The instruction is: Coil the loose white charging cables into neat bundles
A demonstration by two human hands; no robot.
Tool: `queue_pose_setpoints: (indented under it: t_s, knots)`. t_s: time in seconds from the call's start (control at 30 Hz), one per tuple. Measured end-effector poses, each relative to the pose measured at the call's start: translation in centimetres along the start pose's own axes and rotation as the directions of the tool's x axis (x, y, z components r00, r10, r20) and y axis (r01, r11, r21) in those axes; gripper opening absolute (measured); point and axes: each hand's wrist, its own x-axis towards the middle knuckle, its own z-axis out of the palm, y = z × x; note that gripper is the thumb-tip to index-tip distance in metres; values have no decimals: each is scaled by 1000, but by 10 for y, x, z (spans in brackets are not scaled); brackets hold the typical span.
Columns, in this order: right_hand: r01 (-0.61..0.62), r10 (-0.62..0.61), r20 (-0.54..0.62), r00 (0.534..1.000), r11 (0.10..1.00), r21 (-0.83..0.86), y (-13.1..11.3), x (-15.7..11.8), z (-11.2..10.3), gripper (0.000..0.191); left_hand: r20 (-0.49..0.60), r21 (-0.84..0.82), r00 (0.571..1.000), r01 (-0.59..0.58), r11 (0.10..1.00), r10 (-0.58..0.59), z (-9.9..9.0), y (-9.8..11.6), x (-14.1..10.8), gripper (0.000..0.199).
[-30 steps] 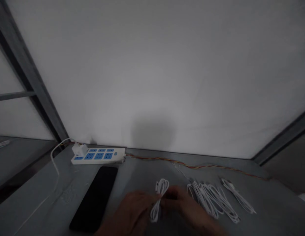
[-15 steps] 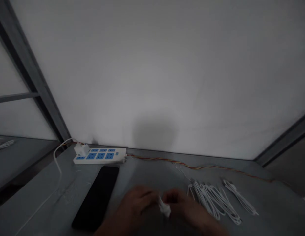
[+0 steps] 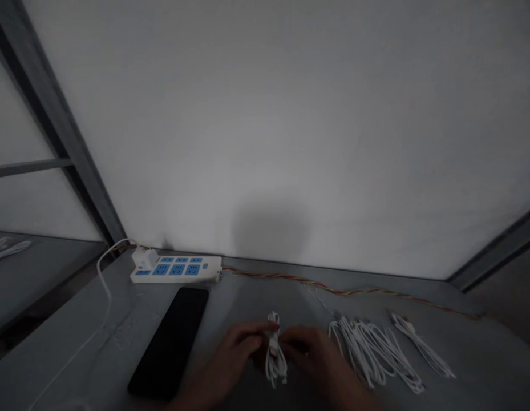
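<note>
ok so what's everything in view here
power strip: 1, white with blue sockets, at the table's back edge
charger: 1, white, plugged into the power strip
smartphone: 1, black, lying on the table left of the hands
looped cable: 1, white, held between both hands
cable bundle: several cables, white, on the table right of the hands
single cable: 1, white, right of the bundle
twisted wire: 1, red and yellow, along the back edge
table: 1, grey, under everything
left hand: 1, gripping the looped cable
right hand: 1, gripping the looped cable
</note>
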Motion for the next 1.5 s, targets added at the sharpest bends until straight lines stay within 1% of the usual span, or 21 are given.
queue_pose_setpoints:
  t_s: [0.07,0.17,0.23,0.3,0.4,0.47,0.53,0.6,0.63,0.73,0.83,0.93,1.0,1.03,1.07,1.13,1.2,1.27,1.33,1.4,1.5]
  knots:
    - [-1,0,-29,1000,999,-45,-4,0,-3,23,95,-8,995,-11,1000,11,0,0,1,44]
    - [-24,23,-23,999,999,-31,-6,0,-7,21,150,175,988,-73,982,47,1,8,1,39]
    - [-38,38,-9,999,999,17,-5,0,-7,22,89,364,992,-112,925,85,2,12,2,25]
    - [-68,68,-16,998,998,13,-2,1,-4,21,11,502,988,-138,854,153,3,14,2,20]
    - [-101,101,-7,995,994,-39,1,3,3,19,-36,578,980,-140,804,196,4,12,2,21]
    - [-63,63,2,998,997,-50,4,4,8,19,-43,568,988,-100,817,151,5,13,3,27]
    - [-30,30,-1,1000,997,-66,7,5,11,20,-99,530,992,-17,848,82,6,14,3,30]
    - [-43,43,1,999,996,-84,13,5,12,21,-170,489,985,68,869,19,8,15,4,29]
    - [-56,56,-5,998,996,-75,16,4,12,22,-179,470,984,75,879,12,8,15,4,30]
    - [-74,74,-45,996,997,11,19,5,12,31,-182,368,983,38,929,32,8,12,4,32]
    - [-74,78,-53,996,995,66,10,7,13,39,-173,261,984,19,965,27,7,9,4,35]
    - [-82,84,-82,993,996,31,-2,10,8,39,-92,192,995,-20,981,38,7,9,4,37]
    - [-102,93,-175,980,994,-41,-5,8,-8,39,-39,168,999,-13,986,20,7,8,4,40]
    - [-107,78,-248,966,989,-104,-3,5,-21,40,-23,181,1000,-3,983,8,7,7,4,42]
    - [-149,76,-356,931,971,-184,2,2,-37,40,-20,220,1000,9,976,-4,6,6,4,43]
    - [-319,92,-576,813,896,-308,16,-9,-76,41,-6,354,1000,-3,935,5,6,1,4,39]
    - [-511,152,-673,724,774,-375,35,-24,-115,36,17,488,999,-52,871,50,4,-4,5,31]
    - [-676,259,-722,641,637,-371,54,-41,-146,29,57,566,993,-115,816,101,3,-7,6,26]
    - [-730,303,-743,597,590,-346,71,-54,-163,23,91,609,991,-130,783,94,2,-8,7,26]
    - [-759,322,-759,566,563,-327,85,-61,-169,21,105,636,989,-145,758,101,1,-9,8,24]
    - [-794,298,-805,513,521,-314,95,-61,-168,36,128,658,985,-174,733,119,0,-10,8,23]
